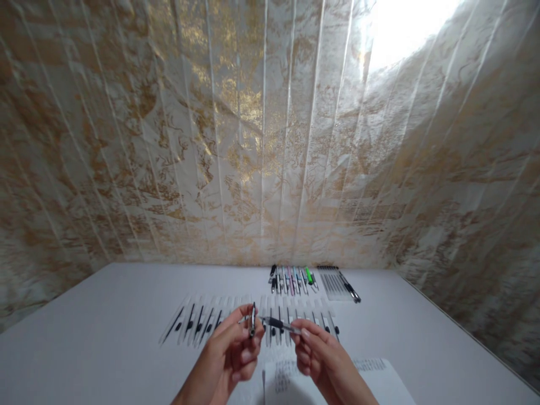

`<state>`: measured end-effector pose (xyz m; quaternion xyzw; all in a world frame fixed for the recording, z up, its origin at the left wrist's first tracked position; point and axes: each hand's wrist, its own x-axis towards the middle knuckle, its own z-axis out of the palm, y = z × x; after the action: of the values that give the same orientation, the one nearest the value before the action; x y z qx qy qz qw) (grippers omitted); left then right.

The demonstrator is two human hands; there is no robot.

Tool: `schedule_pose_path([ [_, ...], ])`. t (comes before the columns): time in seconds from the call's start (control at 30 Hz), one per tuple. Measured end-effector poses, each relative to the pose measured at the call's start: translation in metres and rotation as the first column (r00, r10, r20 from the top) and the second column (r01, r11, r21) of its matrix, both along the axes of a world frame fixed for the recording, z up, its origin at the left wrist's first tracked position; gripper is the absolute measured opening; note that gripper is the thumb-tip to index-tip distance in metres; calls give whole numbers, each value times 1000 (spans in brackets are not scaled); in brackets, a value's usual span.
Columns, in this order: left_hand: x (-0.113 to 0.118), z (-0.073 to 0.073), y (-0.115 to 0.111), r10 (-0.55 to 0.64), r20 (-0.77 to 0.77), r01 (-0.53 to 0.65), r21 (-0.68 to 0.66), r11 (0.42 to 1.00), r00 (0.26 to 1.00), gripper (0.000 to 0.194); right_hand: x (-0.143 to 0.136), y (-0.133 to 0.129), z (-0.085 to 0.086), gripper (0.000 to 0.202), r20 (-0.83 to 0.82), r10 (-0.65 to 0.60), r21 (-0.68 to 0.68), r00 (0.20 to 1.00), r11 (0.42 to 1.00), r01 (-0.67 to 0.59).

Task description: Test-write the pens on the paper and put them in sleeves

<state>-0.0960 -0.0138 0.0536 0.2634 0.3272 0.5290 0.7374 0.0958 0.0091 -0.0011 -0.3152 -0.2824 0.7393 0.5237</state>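
Above the table my left hand (237, 343) is closed, with a slim dark shiny piece, much like a pen cap, (252, 320) pinched upright between thumb and fingers. A pen (276, 323) with a black grip and a clear barrel is held in the fingertips of my right hand (314, 344). It lies nearly level, its tip pointing left toward my left fingers. Whether the tip touches them, I cannot tell. Behind both hands runs a long row of clear pen parts (206, 320) with dark refills and small black pieces, partly hidden by my hands.
Farther back lie several assorted pens (291, 280), including a bright green one (309, 275). Right of these is a group of clear and black pens (340, 284). Paper with handwriting (287, 374) lies below my hands on the white table (84, 320). A gold-patterned curtain (253, 140) hangs behind.
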Motion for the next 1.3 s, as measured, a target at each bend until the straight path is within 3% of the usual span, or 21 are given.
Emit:
schedule_pose_path([
  [0.17, 0, 1, 2, 60, -47, -60, -14, 998, 997, 50, -1, -1, 0, 39, 45, -19, 37, 999, 999, 17],
  [0.5, -4, 4, 4, 171, -191, -159, 80, 984, 967, 32, -4, -7, 9, 43, 192, -185, 139, 964, 977, 160],
  [0.9, -8, -11, 15, 125, -460, 33, 320, 947, 879, 39, 9, -6, 14, 41, 352, -336, 329, 874, 918, 220],
  [1.17, -10, -12, 10, 108, -659, 157, 331, 931, 744, 34, 10, -11, 24, 39, 489, -408, 452, 771, 874, 176],
  [1.3, -10, -8, 7, 166, -747, 179, 358, 916, 644, 25, 9, -14, 26, 35, 543, -421, 485, 727, 863, 138],
])
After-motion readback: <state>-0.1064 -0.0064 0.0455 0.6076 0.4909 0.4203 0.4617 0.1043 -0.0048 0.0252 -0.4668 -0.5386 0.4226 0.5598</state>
